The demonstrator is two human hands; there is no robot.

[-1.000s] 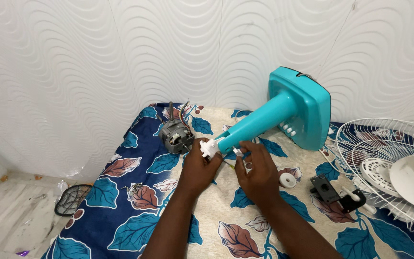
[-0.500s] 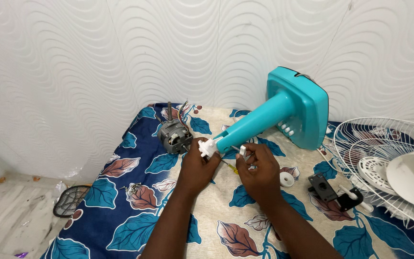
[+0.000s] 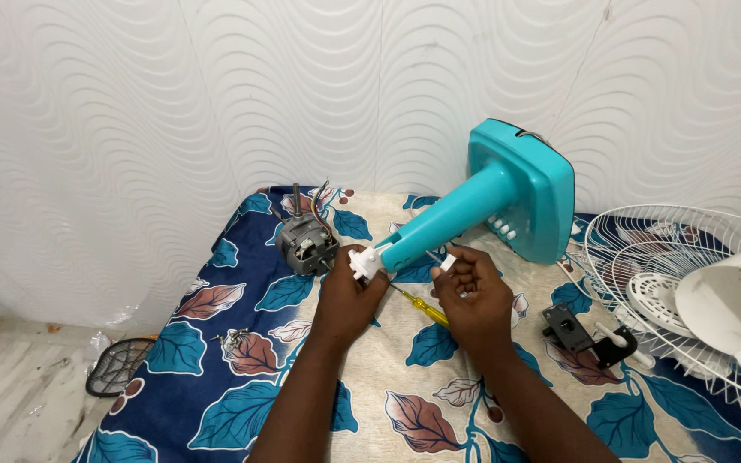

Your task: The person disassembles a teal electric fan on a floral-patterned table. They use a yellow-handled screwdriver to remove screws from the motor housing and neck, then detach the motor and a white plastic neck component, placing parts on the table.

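Nearest, your left hand (image 3: 349, 296) is closed around the white fitting (image 3: 365, 261) at the near end of the teal fan stand (image 3: 473, 206), while your right hand (image 3: 473, 296) pinches a small white piece (image 3: 448, 262) just right of it. Between them a yellow-handled screwdriver (image 3: 423, 305) lies on the leaf-print cloth (image 3: 216, 343). Farther off, the stand's long neck rises right and away to its base, with the grey motor (image 3: 304, 240) to its left.

Grey metal motor (image 3: 304, 242) near the cloth's far left corner; white wire fan guard (image 3: 688, 291) at right edge; black plastic bracket (image 3: 566, 326) beside it.
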